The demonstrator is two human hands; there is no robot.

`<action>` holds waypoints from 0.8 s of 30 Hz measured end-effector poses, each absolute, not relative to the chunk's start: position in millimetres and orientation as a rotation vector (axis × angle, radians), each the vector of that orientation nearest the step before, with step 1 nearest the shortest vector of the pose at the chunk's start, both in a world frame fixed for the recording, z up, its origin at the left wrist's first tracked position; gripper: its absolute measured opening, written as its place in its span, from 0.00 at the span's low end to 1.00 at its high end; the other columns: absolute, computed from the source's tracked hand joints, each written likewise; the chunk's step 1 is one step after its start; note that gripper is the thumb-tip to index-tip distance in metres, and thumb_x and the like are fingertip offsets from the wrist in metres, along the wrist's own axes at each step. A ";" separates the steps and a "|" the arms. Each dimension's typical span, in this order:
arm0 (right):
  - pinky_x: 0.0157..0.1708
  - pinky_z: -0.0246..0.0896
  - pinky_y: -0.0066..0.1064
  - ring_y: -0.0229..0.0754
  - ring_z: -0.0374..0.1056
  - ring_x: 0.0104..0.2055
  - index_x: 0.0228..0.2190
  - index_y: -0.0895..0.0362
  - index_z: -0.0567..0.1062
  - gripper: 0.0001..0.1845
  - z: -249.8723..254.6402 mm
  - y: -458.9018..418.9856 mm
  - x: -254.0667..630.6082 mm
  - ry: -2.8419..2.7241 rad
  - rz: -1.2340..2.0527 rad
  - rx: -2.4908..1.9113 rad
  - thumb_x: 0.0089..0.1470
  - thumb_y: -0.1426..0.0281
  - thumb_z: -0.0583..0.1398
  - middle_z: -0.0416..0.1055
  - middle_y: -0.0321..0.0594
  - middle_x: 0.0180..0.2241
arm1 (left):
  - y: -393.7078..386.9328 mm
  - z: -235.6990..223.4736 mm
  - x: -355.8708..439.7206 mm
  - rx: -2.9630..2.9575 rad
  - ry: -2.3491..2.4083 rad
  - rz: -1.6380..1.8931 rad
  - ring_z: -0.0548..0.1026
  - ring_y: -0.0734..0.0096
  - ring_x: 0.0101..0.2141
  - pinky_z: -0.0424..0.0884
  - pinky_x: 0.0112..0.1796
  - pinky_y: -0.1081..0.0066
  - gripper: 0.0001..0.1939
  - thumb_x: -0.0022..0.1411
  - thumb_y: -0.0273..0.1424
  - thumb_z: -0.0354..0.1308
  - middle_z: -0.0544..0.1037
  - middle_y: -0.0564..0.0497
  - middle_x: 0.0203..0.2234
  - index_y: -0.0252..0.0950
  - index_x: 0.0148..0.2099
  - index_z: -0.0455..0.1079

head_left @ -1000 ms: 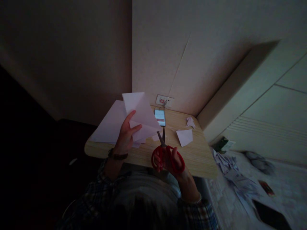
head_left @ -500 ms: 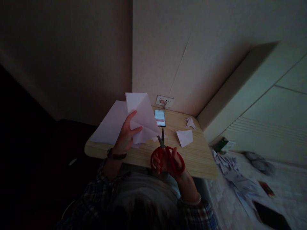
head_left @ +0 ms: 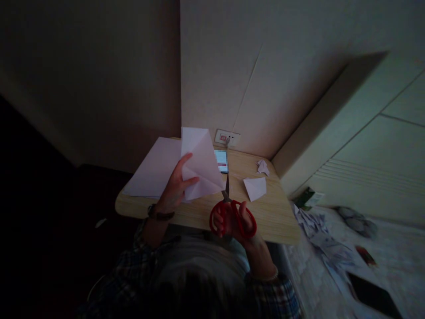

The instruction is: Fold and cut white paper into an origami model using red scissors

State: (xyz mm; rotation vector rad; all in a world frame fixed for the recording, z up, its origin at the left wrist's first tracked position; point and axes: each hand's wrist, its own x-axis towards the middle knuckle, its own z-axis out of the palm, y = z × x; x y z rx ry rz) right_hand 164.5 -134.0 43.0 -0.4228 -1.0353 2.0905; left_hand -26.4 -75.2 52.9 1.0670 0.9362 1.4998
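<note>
My left hand point(head_left: 175, 184) grips a creased, folded sheet of white paper point(head_left: 201, 164), thumb and a finger showing on its near face. Red-handled scissors point(head_left: 246, 223) are in my right hand point(head_left: 234, 223), its fingers through the loops. Their blades are parted and point away from me, close to the paper's right corner. Whether the blades touch the paper I cannot tell. Behind the held paper, a stack of white sheets point(head_left: 151, 170) lies on the left of the wooden table. To the right rests a folded piece of white paper point(head_left: 255, 188).
A lit phone point(head_left: 222, 160) lies at the back of the wooden table point(head_left: 275, 223), partly behind the paper. Near the right edge sits a small folded paper shape point(head_left: 262, 167). A wall socket point(head_left: 227, 137) is behind. Crumpled papers point(head_left: 327, 241) and a dark tablet-like object point(head_left: 373, 292) lie on the bed.
The held paper has shifted slightly right and turned a little upright. The scissors' blades have parted less than before, their tips a bit higher. The whole view has moved slightly.
</note>
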 end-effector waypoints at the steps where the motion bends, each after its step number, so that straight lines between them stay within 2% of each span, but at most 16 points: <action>1: 0.24 0.66 0.34 0.42 0.65 0.29 0.32 0.57 0.70 0.34 42.2 -134.0 164.4 -1.036 2.081 -0.422 0.42 0.38 0.56 0.65 0.39 0.26 | -75.0 51.5 -25.5 1.081 0.939 1.492 0.66 0.52 0.55 0.71 0.49 0.58 0.42 0.44 0.26 0.65 0.60 0.45 0.62 0.40 0.62 0.56; 8: 0.21 0.63 0.30 0.37 0.59 0.24 0.27 0.57 0.69 0.33 32.2 -138.5 169.3 -0.931 2.081 -0.469 0.42 0.38 0.56 0.61 0.36 0.24 | -73.3 42.6 -18.1 1.088 0.982 1.410 0.69 0.53 0.52 0.72 0.46 0.59 0.38 0.44 0.25 0.64 0.67 0.46 0.57 0.38 0.59 0.62; 11: 0.20 0.60 0.28 0.36 0.57 0.24 0.25 0.57 0.69 0.33 24.4 -137.3 171.2 -0.929 2.092 -0.452 0.42 0.37 0.56 0.60 0.36 0.24 | -70.9 39.6 -14.5 1.080 1.009 1.428 0.69 0.53 0.52 0.70 0.49 0.58 0.35 0.42 0.24 0.65 0.68 0.48 0.57 0.39 0.56 0.66; 14: 0.21 0.61 0.29 0.39 0.59 0.25 0.25 0.57 0.68 0.34 16.8 -132.8 171.7 -0.961 2.069 -0.476 0.41 0.36 0.55 0.61 0.37 0.24 | -67.3 36.1 -11.0 1.087 1.060 1.462 0.67 0.53 0.53 0.67 0.52 0.57 0.32 0.44 0.26 0.65 0.68 0.48 0.57 0.38 0.54 0.68; 19: 0.22 0.63 0.31 0.41 0.62 0.27 0.25 0.56 0.68 0.36 12.7 -125.1 172.0 -0.940 2.074 -0.506 0.39 0.34 0.54 0.62 0.38 0.23 | -59.9 30.2 -4.8 1.043 1.071 1.438 0.67 0.51 0.53 0.67 0.51 0.54 0.32 0.46 0.27 0.66 0.67 0.46 0.57 0.39 0.55 0.67; 24: 0.18 0.57 0.28 0.37 0.59 0.22 0.25 0.58 0.68 0.38 12.7 -115.5 173.5 -0.940 2.085 -0.529 0.41 0.33 0.50 0.61 0.37 0.22 | -50.3 28.0 0.2 0.977 1.110 1.402 0.67 0.51 0.53 0.68 0.51 0.55 0.31 0.46 0.27 0.65 0.66 0.46 0.57 0.38 0.55 0.67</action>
